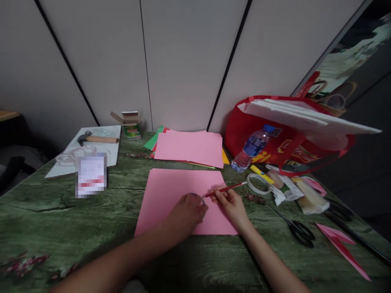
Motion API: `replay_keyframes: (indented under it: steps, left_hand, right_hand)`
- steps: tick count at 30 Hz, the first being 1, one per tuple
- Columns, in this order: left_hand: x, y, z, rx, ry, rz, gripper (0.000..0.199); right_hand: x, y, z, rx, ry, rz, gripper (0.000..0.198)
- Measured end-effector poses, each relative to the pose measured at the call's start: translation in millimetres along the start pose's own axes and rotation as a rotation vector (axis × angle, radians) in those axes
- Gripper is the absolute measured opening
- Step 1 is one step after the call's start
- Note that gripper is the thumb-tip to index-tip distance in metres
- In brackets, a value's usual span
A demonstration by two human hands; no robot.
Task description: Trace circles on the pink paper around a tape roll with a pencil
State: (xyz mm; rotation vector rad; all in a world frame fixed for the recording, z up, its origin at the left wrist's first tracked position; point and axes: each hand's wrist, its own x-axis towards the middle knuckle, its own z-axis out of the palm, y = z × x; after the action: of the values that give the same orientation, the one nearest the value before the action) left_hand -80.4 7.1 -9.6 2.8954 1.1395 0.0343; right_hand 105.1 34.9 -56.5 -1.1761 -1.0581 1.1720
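Where green table (61, 219) ends (cluttered): grey wall (183, 53).

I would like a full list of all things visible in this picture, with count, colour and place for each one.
pink sheet: 1, pink, table centre, under both hands
paper stack: 1, pink on top, green and yellow edges, behind the sheet
round object: 1, colour unclear, under the left hand
red pencil: 1, red, in the right hand
tape roll: 1, clear, right of the sheet
scissors: 1, black, table right
water bottle: 1, clear with blue cap, lying against the bag
red bag: 1, red, back right
hammer: 1, wooden handle, back left
small box: 1, green, open, at the wall
paper scrap: 1, pink, far right
table: 1, green
left hand: 1, pressing on the sheet
right hand: 1, holding the pencil
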Motion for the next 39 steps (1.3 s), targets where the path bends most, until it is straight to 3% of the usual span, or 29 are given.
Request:
replay_keyframes:
  steps: [4, 9, 14, 27, 35, 39]
  left_hand:
    - [3.7, -1.1, 1.5, 0.006, 0.026, -0.014, 0.038]
    - [5.9, -4.4, -11.1, -0.032, -0.078, -0.008, 0.013]
    - [3.8, -7.0, -24.8, -0.03, -0.074, 0.066, 0.02]
    - [7.8, -7.4, -34.6, -0.055, -0.14, 0.026, 0.016]
    - [7.9, -15.1, -35.0, -0.038, -0.138, 0.065, 0.011]
    - [6.9, -17.9, -36.3, -0.01, -0.15, 0.086, 0.017]
  right_hand:
    - [-9.2, -4.6, -2.4, -0.044, 0.0, 0.004, 0.045]
    - [-19.4, -8.4, -6.3, -0.089, -0.009, -0.008, 0.042]
    - [-31.3, -8.9, -13.9, -0.112, 0.017, 0.011, 0.045]
    - [-68.2, -3.3, -17.8, -0.161, 0.023, -0.06, 0.037]
    - [-75.5, -1.7, -19.6, -0.265, 0.074, -0.2, 0.027]
    - [-81.5, -3.8, -20.1, -0.404, 0.017, -0.346, 0.014]
